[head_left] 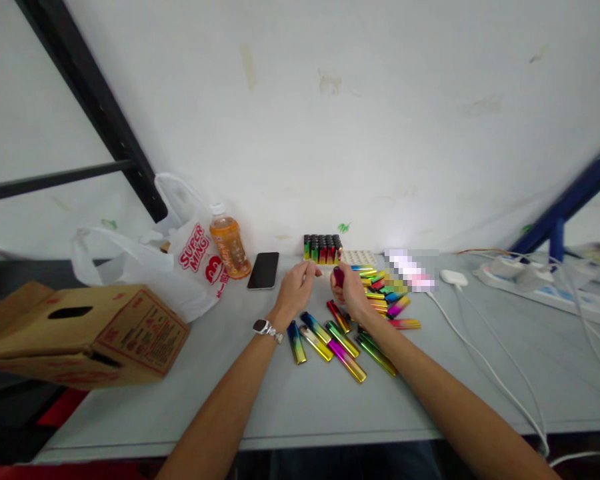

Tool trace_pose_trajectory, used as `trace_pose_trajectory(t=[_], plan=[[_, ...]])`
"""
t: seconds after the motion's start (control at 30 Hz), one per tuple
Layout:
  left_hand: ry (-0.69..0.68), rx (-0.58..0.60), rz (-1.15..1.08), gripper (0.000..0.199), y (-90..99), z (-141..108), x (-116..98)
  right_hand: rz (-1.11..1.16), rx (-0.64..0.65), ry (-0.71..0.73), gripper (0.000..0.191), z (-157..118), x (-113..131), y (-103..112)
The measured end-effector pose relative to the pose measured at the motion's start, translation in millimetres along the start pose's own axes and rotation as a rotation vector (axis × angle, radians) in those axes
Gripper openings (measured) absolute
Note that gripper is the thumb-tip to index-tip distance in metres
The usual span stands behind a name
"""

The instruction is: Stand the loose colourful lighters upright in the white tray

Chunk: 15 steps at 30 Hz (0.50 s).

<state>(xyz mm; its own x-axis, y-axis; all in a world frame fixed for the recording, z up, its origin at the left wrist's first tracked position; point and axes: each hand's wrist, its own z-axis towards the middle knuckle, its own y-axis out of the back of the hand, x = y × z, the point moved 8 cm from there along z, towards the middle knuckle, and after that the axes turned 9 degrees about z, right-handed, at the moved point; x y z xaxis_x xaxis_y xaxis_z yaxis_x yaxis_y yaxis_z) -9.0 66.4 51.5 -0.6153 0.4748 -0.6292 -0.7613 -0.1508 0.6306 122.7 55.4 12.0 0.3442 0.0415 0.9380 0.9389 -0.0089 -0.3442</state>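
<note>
Currently both hands work close together above the far middle part of the table (220, 400), a little apart from each other. The right hand (350, 290) is curled closed around a dark red piece (339, 276), whose end shows at the thumb side; most of it is hidden by the fingers. The left hand (299, 288), with a watch (261, 326) on its wrist, has its fingers bent inward towards the right one; whether it grips anything small cannot be told.

Shiny lighters lie loose around the hands. A near group (347, 360), in blue, green, magenta and gold, is spread between the forearms, with a red one (339, 317) just below the right hand. A denser pile (399, 307) lies to the right of that hand, some pieces overlapping. Beyond the hands, near the wall (300, 133), a block of upright lighters (323, 249) with black tops stands in rows, and a pale tray with small holes (359, 257) sits just to its right.

Left of the left hand are a dark-screened phone (263, 271), an orange bottle (230, 243), a white plastic bag (200, 267) and, nearer, a cardboard box (85, 333). At the far right lies a white power strip (545, 283), with a white charger (453, 278) nearer the pile.
</note>
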Motion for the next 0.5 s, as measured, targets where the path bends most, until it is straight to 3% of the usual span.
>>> trace_pose_trajectory(t=[0.27, 0.5], plan=[[-0.042, 0.068, 0.057, 0.043, -4.4, -2.4, -8.2, -0.003, -0.029, 0.093, 0.044, -0.1, 0.8, 1.1], [-0.063, 0.067, 0.037, 0.045, -4.1, -1.5, -9.0, 0.155, 0.080, -0.027, 0.062, 1.7, -10.0, -7.3]])
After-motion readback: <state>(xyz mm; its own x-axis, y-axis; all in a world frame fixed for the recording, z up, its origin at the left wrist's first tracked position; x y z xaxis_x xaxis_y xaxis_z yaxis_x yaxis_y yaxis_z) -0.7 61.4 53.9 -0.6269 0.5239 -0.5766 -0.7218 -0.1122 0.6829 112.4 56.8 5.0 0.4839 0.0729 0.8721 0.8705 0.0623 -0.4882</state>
